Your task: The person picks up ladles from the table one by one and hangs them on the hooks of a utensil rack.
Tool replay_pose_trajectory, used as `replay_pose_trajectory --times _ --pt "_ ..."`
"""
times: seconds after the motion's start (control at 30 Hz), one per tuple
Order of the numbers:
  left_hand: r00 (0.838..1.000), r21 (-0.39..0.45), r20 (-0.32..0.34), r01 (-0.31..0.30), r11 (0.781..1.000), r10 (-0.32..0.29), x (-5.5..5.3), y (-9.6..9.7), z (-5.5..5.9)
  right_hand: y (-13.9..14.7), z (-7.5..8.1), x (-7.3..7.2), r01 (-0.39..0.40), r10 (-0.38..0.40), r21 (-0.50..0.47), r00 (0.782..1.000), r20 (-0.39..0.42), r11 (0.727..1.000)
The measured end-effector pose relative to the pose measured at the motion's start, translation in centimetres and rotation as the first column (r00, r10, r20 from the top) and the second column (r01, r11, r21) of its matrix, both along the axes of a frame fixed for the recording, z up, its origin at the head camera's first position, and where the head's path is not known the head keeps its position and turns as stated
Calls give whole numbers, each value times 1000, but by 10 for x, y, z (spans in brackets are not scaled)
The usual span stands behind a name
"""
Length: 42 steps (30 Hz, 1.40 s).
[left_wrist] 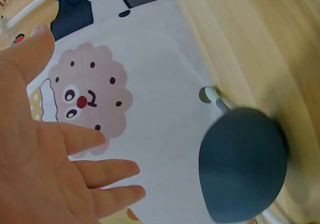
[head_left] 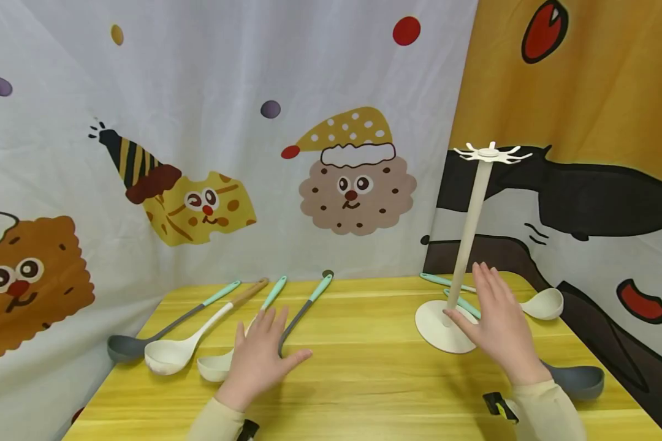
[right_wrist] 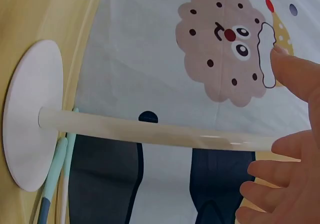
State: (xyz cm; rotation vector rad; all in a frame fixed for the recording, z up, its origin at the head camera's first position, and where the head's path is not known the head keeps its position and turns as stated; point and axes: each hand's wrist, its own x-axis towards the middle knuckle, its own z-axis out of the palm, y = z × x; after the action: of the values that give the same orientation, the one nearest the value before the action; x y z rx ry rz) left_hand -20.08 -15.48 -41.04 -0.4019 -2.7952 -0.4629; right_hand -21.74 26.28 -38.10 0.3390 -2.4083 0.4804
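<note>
My left hand [head_left: 260,361] is held with fingers spread and nothing in it, over the ladles at the left. Beneath it in the head view are a white ladle [head_left: 212,367] and a dark grey ladle with a mint handle, whose bowl [left_wrist: 245,164] shows in the left wrist view. My right hand [head_left: 504,324], also empty with fingers extended, is beside the pole [right_wrist: 165,131] of a cream rack. The rack has a round base [head_left: 433,324] and a ring of hooks [head_left: 488,153] on top. Behind that hand lie a white ladle [head_left: 545,304] and a dark grey ladle [head_left: 579,381].
Farther left lie another dark grey ladle [head_left: 127,348] and a white ladle with a brown-ended handle [head_left: 168,355]. Everything lies on a yellow wood-grain table [head_left: 358,343]. A cartoon-printed curtain [head_left: 226,79] hangs behind and along the sides.
</note>
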Motion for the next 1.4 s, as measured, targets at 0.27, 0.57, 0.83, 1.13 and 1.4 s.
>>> replay_pose_trajectory --times 0.27,0.57,0.83,1.13,1.4 --pt "999 -6 31 15 1000 -15 -12 -8 14 5 12 -12 -1 3 -76 1000 25 997" --pt "998 -45 49 47 998 -45 -28 -13 21 7 18 -27 36 -19 -152 994 108 988" --pt "991 13 117 59 998 -60 -36 -14 22 8 19 -40 46 -17 -213 991 136 976" --pt "987 18 141 76 997 -78 -50 -7 29 6 29 -47 41 -14 -266 995 103 963" --pt "980 26 180 80 996 -84 -61 3 34 5 47 -57 30 -15 -314 999 51 949"
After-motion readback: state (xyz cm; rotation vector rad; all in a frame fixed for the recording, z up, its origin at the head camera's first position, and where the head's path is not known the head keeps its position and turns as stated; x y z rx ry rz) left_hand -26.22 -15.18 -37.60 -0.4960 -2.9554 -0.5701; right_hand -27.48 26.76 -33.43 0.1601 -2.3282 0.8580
